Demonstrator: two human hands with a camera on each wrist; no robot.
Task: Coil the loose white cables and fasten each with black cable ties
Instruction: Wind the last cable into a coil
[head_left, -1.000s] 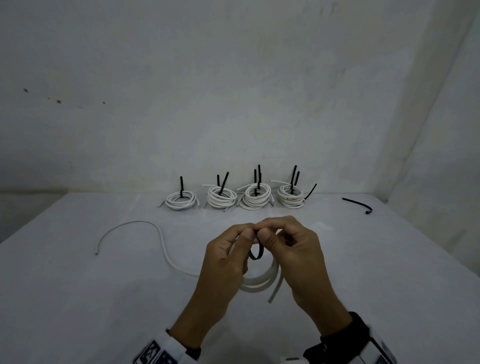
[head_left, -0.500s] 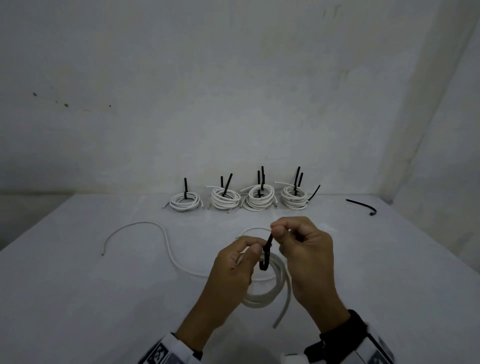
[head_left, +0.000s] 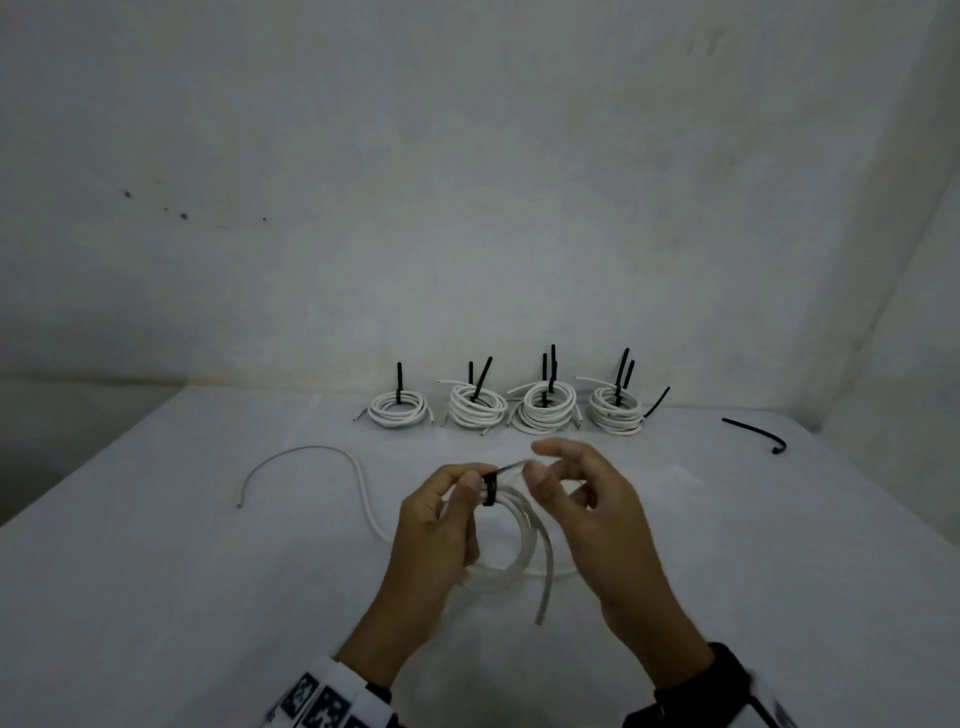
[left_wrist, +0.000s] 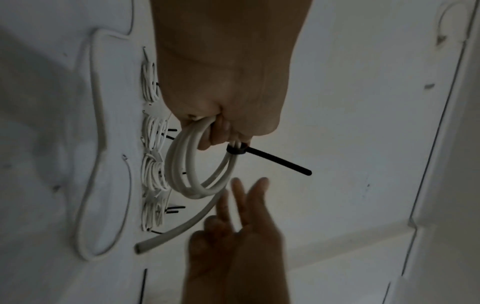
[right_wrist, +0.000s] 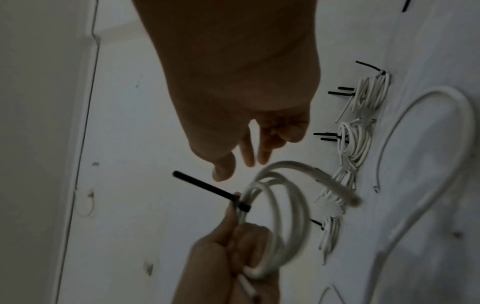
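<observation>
My left hand (head_left: 465, 488) pinches a small coil of white cable (head_left: 522, 545) and holds it above the table. A black cable tie (head_left: 488, 492) is cinched round the coil's strands just beside my left fingertips (left_wrist: 207, 144). Its tail (left_wrist: 278, 161) sticks out free towards the right. The coil's cut end (head_left: 541, 613) hangs loose below. My right hand (head_left: 543, 465) hovers just right of the tie with fingers spread, holding nothing. In the right wrist view the right fingers (right_wrist: 248, 156) are apart from the tail (right_wrist: 202, 186).
Several tied white coils (head_left: 543, 413) with black tails upright stand in a row at the back of the white table (head_left: 156, 597). A loose white cable (head_left: 358, 480) snakes across the table left of my hands. One spare black tie (head_left: 753, 434) lies back right.
My right hand pulled the tie's tail until the loop closed tight on the coil, then let go and opened. My left hand kept its hold on the coil.
</observation>
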